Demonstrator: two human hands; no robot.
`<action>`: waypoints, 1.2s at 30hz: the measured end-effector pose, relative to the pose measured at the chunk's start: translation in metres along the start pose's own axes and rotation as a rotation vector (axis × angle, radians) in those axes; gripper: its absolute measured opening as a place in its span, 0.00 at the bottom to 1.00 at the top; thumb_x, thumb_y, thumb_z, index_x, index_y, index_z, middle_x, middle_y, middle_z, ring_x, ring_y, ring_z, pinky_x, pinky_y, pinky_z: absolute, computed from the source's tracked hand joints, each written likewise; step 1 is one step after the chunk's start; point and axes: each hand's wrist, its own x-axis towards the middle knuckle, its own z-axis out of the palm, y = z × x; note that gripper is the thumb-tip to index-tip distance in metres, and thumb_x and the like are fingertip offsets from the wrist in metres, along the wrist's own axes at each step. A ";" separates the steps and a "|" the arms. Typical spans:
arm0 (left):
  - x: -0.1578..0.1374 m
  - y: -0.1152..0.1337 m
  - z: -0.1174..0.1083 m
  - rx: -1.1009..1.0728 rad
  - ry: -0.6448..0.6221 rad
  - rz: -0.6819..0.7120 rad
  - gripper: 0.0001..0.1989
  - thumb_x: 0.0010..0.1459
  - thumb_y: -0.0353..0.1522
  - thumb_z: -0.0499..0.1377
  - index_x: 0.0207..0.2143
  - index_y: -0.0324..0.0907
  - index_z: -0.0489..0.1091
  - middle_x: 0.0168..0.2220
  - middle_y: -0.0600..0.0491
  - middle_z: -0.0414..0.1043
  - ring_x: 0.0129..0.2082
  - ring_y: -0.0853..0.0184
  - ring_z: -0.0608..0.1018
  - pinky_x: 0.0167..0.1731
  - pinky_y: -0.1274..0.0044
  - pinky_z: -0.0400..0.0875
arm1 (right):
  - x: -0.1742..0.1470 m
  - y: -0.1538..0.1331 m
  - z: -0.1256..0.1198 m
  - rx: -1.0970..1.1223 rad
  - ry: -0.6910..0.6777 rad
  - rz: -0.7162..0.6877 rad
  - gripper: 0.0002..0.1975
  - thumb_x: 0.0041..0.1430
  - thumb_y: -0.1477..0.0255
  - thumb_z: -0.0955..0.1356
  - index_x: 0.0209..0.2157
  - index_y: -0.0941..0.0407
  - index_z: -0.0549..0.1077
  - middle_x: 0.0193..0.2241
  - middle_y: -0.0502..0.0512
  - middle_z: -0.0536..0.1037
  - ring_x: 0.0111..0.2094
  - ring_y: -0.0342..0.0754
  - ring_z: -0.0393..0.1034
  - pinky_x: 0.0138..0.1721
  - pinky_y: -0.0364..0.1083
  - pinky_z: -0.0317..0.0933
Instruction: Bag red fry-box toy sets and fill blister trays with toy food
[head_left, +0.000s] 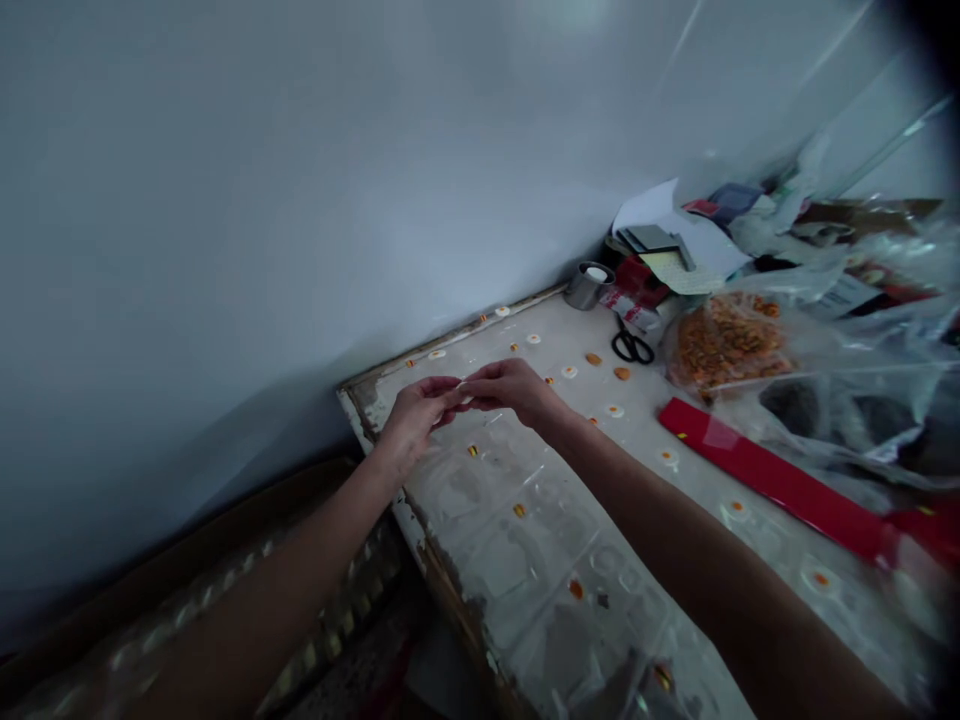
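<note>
Left hand (pixel 417 418) and right hand (pixel 517 385), meeting above the surface (pixel 574 335): fingers pinched on one small pale piece (pixel 464 393). Black scissors (pixel 634 347), beyond.

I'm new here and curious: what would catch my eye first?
A long, glossy red strip slants along the right of the white tabletop. Beyond it sits a clear plastic bag of small orange pieces. Mid-picture, the bare left hand and bare right hand meet near the tabletop's corner.
</note>
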 end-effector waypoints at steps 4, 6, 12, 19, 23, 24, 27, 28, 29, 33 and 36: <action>-0.010 -0.004 0.011 -0.282 -0.043 -0.164 0.06 0.53 0.22 0.62 0.34 0.37 0.74 0.33 0.48 0.77 0.33 0.68 0.79 0.39 0.75 0.73 | -0.038 0.021 -0.023 -0.315 0.313 -0.198 0.11 0.52 0.64 0.76 0.33 0.58 0.81 0.26 0.53 0.79 0.27 0.44 0.71 0.33 0.44 0.64; -0.015 -0.004 0.008 -0.319 -0.059 -0.200 0.11 0.51 0.18 0.57 0.36 0.36 0.73 0.36 0.45 0.77 0.36 0.65 0.80 0.42 0.72 0.75 | -0.054 0.035 -0.030 -0.696 0.357 -0.374 0.06 0.56 0.68 0.74 0.33 0.57 0.81 0.30 0.54 0.79 0.31 0.45 0.71 0.34 0.44 0.61; -0.025 -0.015 -0.005 -0.237 -0.363 -0.048 0.27 0.46 0.15 0.60 0.50 0.38 0.71 0.51 0.42 0.75 0.54 0.58 0.77 0.54 0.69 0.70 | -0.073 0.050 0.000 -1.555 -0.012 -0.484 0.11 0.62 0.83 0.63 0.34 0.61 0.77 0.38 0.63 0.77 0.40 0.53 0.70 0.38 0.48 0.59; -0.026 -0.030 0.004 -0.171 -0.305 0.049 0.32 0.47 0.20 0.68 0.55 0.43 0.67 0.53 0.44 0.74 0.56 0.59 0.75 0.49 0.74 0.71 | -0.083 0.045 0.002 -0.917 0.313 -0.304 0.10 0.65 0.72 0.66 0.46 0.57 0.77 0.35 0.56 0.80 0.35 0.48 0.73 0.37 0.46 0.62; -0.036 -0.039 0.036 -0.170 -0.360 0.039 0.34 0.49 0.22 0.68 0.58 0.47 0.66 0.54 0.46 0.74 0.53 0.61 0.76 0.49 0.75 0.71 | -0.094 0.038 -0.011 -0.258 0.276 -0.234 0.11 0.55 0.64 0.73 0.37 0.57 0.79 0.31 0.52 0.80 0.30 0.45 0.73 0.33 0.43 0.64; -0.039 -0.042 0.045 -0.181 -0.381 0.019 0.32 0.50 0.22 0.67 0.57 0.47 0.67 0.55 0.46 0.73 0.53 0.61 0.77 0.48 0.74 0.71 | -0.098 0.038 -0.015 -0.131 0.250 -0.227 0.12 0.52 0.64 0.75 0.35 0.57 0.79 0.30 0.52 0.80 0.30 0.44 0.72 0.33 0.43 0.64; -0.046 -0.051 0.067 -0.241 -0.418 -0.090 0.24 0.54 0.22 0.64 0.53 0.45 0.70 0.57 0.46 0.72 0.53 0.61 0.76 0.48 0.72 0.72 | -0.118 0.047 -0.029 0.145 0.264 -0.098 0.13 0.45 0.66 0.77 0.32 0.58 0.79 0.28 0.51 0.80 0.27 0.41 0.71 0.32 0.41 0.64; -0.047 -0.053 0.070 -0.251 -0.405 -0.115 0.21 0.55 0.22 0.62 0.51 0.44 0.72 0.56 0.45 0.72 0.53 0.61 0.76 0.49 0.72 0.72 | -0.127 0.052 -0.033 0.188 0.295 -0.035 0.14 0.43 0.67 0.78 0.32 0.58 0.79 0.28 0.51 0.80 0.26 0.41 0.70 0.31 0.41 0.64; -0.046 -0.054 0.072 -0.252 -0.374 -0.121 0.18 0.56 0.22 0.62 0.49 0.42 0.72 0.55 0.45 0.73 0.53 0.61 0.76 0.50 0.71 0.72 | -0.135 0.059 -0.037 0.209 0.332 0.023 0.15 0.41 0.67 0.78 0.32 0.58 0.79 0.27 0.52 0.80 0.26 0.41 0.70 0.31 0.41 0.65; -0.037 -0.049 0.064 -0.223 -0.225 -0.040 0.13 0.57 0.21 0.59 0.44 0.40 0.73 0.53 0.44 0.74 0.52 0.63 0.77 0.51 0.72 0.72 | -0.152 0.085 -0.040 0.063 0.450 0.176 0.11 0.42 0.69 0.77 0.29 0.59 0.79 0.23 0.53 0.79 0.23 0.43 0.71 0.28 0.42 0.65; -0.036 -0.045 0.060 -0.213 -0.271 -0.061 0.15 0.57 0.20 0.57 0.45 0.39 0.73 0.52 0.44 0.74 0.52 0.63 0.77 0.51 0.72 0.72 | -0.148 0.093 -0.031 -0.293 0.520 0.169 0.05 0.46 0.71 0.74 0.26 0.57 0.79 0.18 0.50 0.76 0.22 0.43 0.69 0.26 0.41 0.60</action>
